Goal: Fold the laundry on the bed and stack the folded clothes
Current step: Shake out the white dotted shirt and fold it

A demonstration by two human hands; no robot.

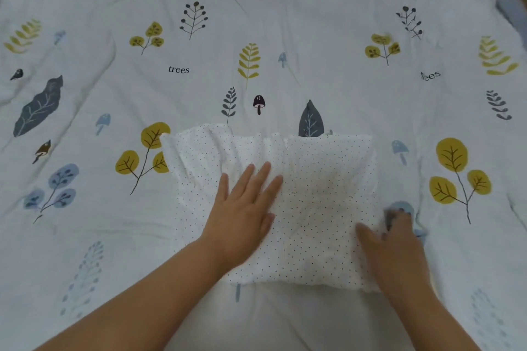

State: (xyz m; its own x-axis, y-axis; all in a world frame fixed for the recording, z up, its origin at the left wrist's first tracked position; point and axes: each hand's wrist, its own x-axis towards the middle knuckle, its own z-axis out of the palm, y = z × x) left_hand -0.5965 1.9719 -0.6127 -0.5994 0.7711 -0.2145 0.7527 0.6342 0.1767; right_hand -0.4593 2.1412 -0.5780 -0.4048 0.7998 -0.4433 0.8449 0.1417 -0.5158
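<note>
The left hand (245, 208) lies flat, fingers straight, pressing the dotted white garment (313, 179) on the near bedspread (85, 94). The blurred right hand (396, 239) seems to pinch its right edge. Soft, light, limp cloth; best gripped at corners.

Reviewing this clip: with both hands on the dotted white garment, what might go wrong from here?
1. The left hand presses flat on the dotted garment, whose upper left edge looks ruffled; creases may get folded in.
2. The right hand is blurred at the garment's right edge, so its hold is unclear; that side might slip or fold unevenly.
3. The soft, wrinkled bedcover may bunch underneath.
</note>
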